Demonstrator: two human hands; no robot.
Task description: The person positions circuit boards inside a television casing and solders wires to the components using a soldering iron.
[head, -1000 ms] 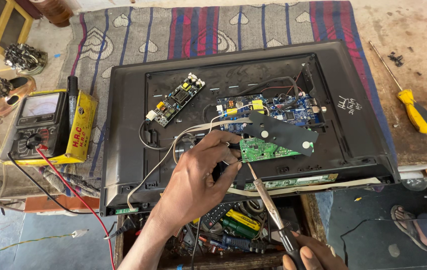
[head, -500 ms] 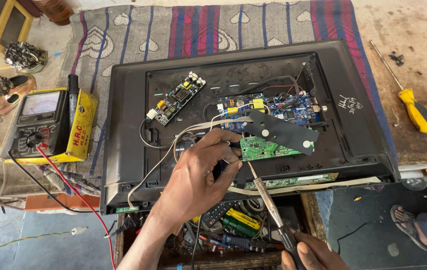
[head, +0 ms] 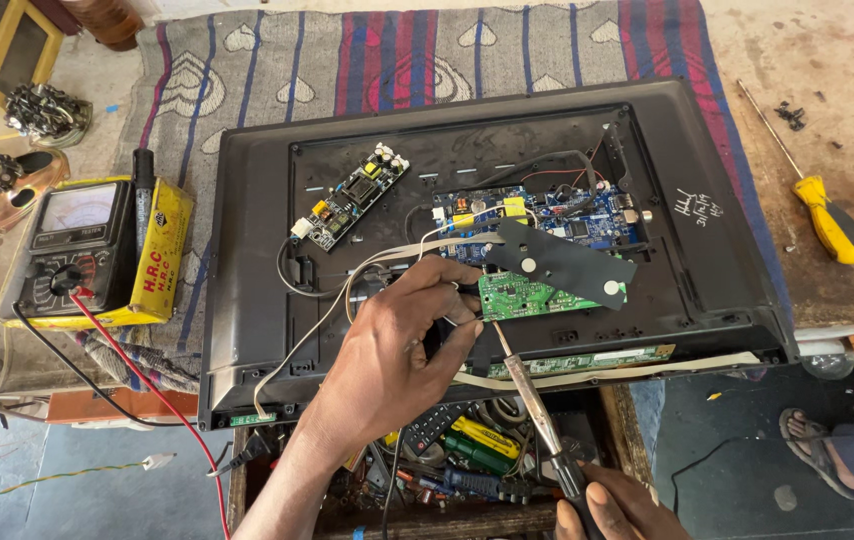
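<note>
My left hand (head: 397, 345) is pinching the green circuit board (head: 527, 296) inside the opened television back (head: 247, 250); my right hand (head: 612, 508) is gripping a soldering iron (head: 532, 405). A multimeter (head: 77, 250) and screwdriver (head: 827, 215) are flanking it on the patterned cloth (head: 247, 70).

The left hand (head: 397, 350) pinches the green board's (head: 527, 296) edge inside the open TV (head: 247, 250); the right hand (head: 617, 510) holds a soldering iron (head: 532, 405) touching it.

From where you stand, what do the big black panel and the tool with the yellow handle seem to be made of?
The big black panel looks like moulded plastic with a matt, dusty finish and ribbed edges. The tool with the yellow handle, a screwdriver, seems to have a glossy plastic grip with black inserts and a thin, dull metal shaft.
</note>
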